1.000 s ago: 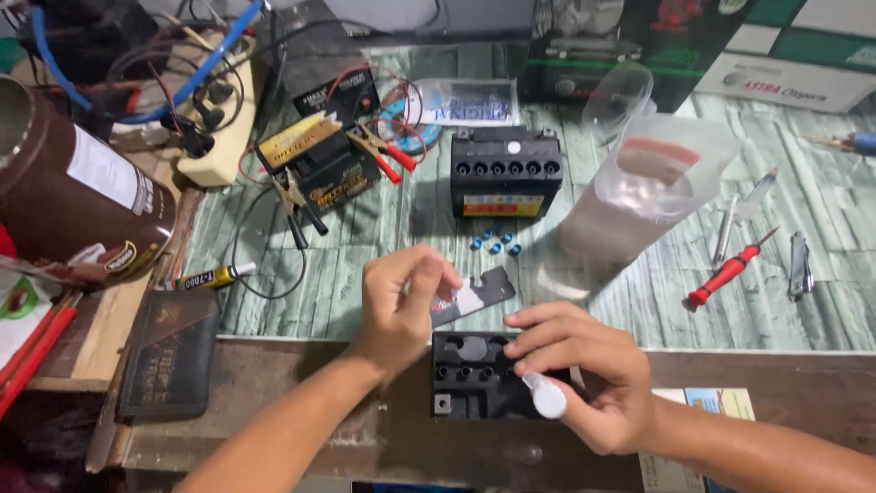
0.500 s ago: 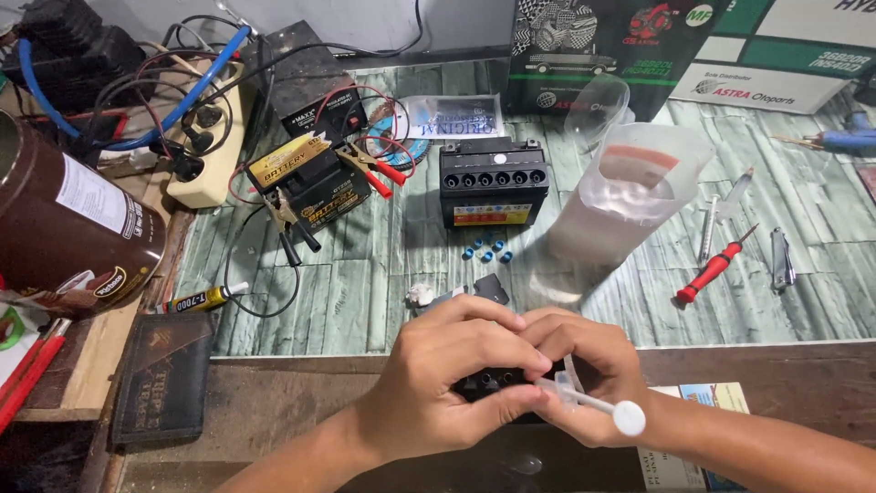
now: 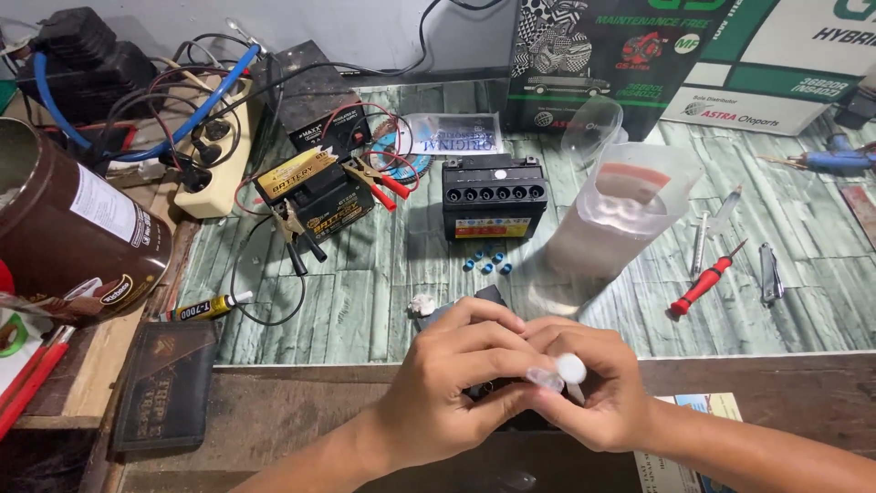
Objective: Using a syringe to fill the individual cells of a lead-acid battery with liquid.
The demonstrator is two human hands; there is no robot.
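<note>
At the near edge of the tabletop (image 3: 301,301), on the brown wooden ledge, both hands are closed over a small black battery (image 3: 497,394) that is almost wholly hidden beneath them. Left hand (image 3: 461,383): fingers curled over the top and front of the casing, steadying it. Right hand (image 3: 593,393): fingers pinched on a small clear syringe (image 3: 558,372), white plunger cap toward the camera, tip directed down at the battery top; the tip itself cannot be seen. Judgement: step in hand is dosing liquid into one of the battery's cell ports by syringe. Cannot tell which port, nor how full the barrel is. Next move, by judgement, calls for the tip seated squarely in a port, a slow steady press on the plunger, and the left hand keeping the casing level to avoid spill. Farther back on the tabletop: a second black battery (image 3: 494,208) with an open row of ports, blue caps (image 3: 486,259) loose just before it, a clear measuring jug (image 3: 613,224) of liquid to its right, a red screwdriver (image 3: 704,281) well apart.
</note>
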